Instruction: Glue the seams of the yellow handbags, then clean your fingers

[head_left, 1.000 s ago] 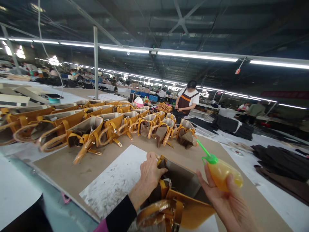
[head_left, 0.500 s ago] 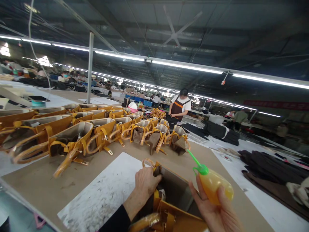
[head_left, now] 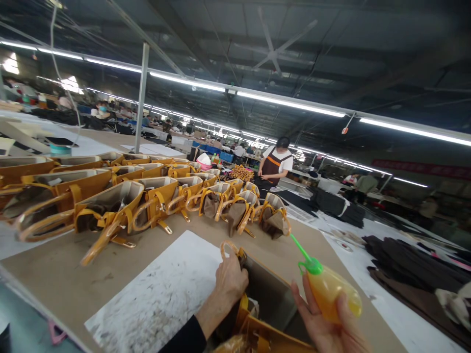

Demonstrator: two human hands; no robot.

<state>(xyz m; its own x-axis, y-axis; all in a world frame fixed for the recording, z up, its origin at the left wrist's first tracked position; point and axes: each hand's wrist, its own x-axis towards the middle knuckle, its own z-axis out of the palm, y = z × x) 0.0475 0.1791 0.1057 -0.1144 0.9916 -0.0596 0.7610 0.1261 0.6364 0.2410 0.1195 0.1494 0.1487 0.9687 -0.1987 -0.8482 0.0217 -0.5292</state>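
Observation:
A yellow-trimmed bag (head_left: 274, 289) with a dark grey inside stands open at the bottom centre. My left hand (head_left: 230, 279) grips its far left edge, close to a clear-wrapped handle; the fingertips are partly hidden. To the right, my right hand (head_left: 327, 318) holds a squeeze bottle (head_left: 333, 294) of amber liquid between thumb and fingers. The bottle's green nozzle (head_left: 302, 248) points up and left, above the table beyond the bag. Part of another wrapped handle shows at the bottom edge.
Rows of similar yellow-trimmed bags (head_left: 158, 196) fill the left and middle of the brown-covered table (head_left: 136, 262). A smudged white sheet (head_left: 158, 289) lies left of my hands. Dark cloth (head_left: 412, 264) is piled at right. Across the table stands a person in an apron (head_left: 274, 164).
My right hand and the bottle have shifted slightly right and down in view. My left hand has moved a little right, still at the bag's edge. The view has tilted slightly.

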